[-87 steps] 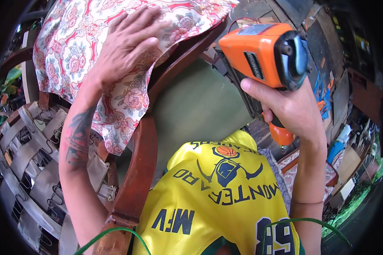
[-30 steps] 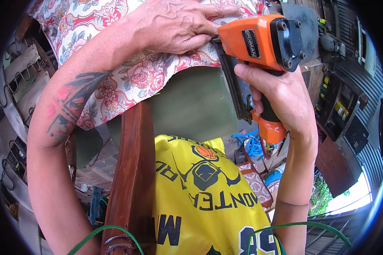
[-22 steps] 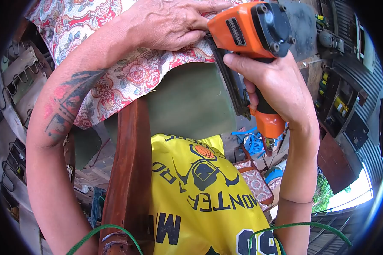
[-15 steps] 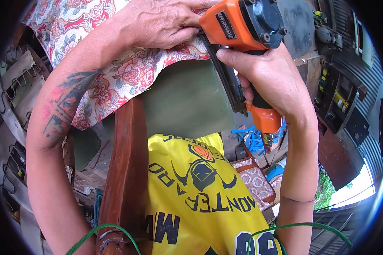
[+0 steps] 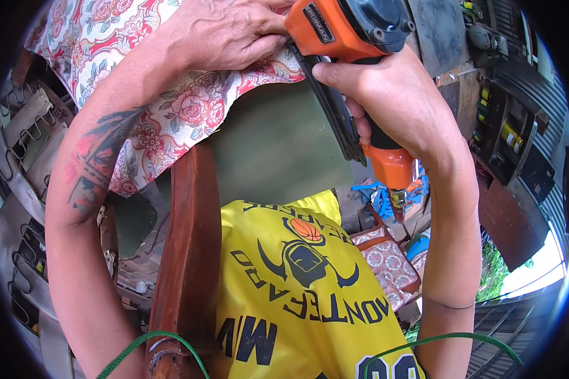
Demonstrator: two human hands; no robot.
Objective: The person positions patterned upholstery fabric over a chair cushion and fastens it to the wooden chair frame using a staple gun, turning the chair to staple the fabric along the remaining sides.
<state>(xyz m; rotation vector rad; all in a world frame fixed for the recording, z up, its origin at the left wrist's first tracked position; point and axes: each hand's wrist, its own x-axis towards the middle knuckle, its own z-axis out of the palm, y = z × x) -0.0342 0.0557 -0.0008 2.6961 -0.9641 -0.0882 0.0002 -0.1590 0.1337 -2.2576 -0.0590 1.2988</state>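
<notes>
My right hand (image 5: 398, 95) is wrapped round the grip of an orange and black pneumatic staple gun (image 5: 344, 38). Its nose and black magazine lie against the edge of a red and cream floral fabric (image 5: 193, 107). Beside the nose, my left hand (image 5: 231, 35) presses and grips that fabric with bent fingers, some of them cut off by the top edge of the view. Under the cloth's wavy cut edge shows a dark green panel (image 5: 275, 142). A reddish-brown wooden frame piece (image 5: 188, 246) runs from the fabric down toward me.
Metal zigzag springs (image 5: 28, 132) on a frame are at the left. Blue strips (image 5: 382, 202) and a chair with a floral seat (image 5: 389, 268) lie beyond my right forearm. A dark shelf (image 5: 509, 129) stands at the right. A green cord (image 5: 449, 335) crosses the lower view.
The staple gun and my right hand have shifted slightly left and up in the view. My left hand has also moved a little, still on the fabric.
</notes>
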